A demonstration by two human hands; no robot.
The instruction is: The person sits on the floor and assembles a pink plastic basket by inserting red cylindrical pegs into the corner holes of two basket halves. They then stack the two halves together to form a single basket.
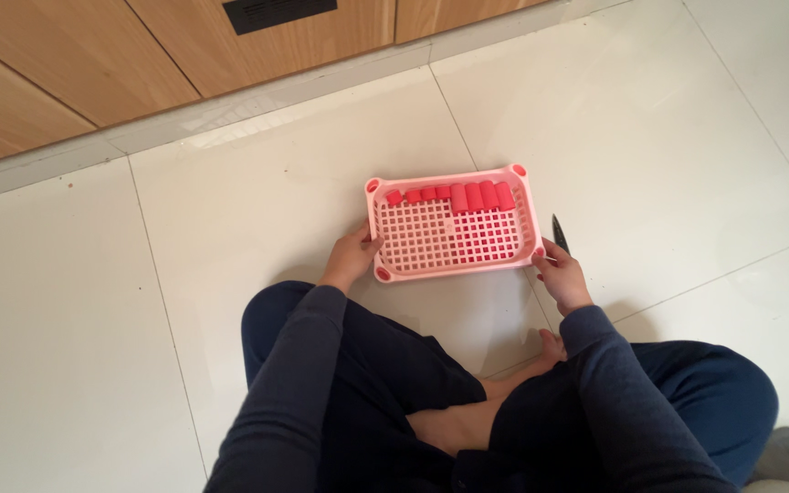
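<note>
A person sits cross-legged on the white tiled floor [230, 210] with a pink plastic basket [454, 228] set down just in front of the knees. The left hand [353, 256] grips the basket's near left corner, fingers curled onto the rim. The right hand [561, 274] closes on the near right corner and also seems to pinch a thin dark tool [560, 233], perhaps a pen, though it is too small to be sure. Along the far wall of the basket stands one row of red blocks [454, 195]. The rest of the grid is bare, so most of the filling looks undone.
</note>
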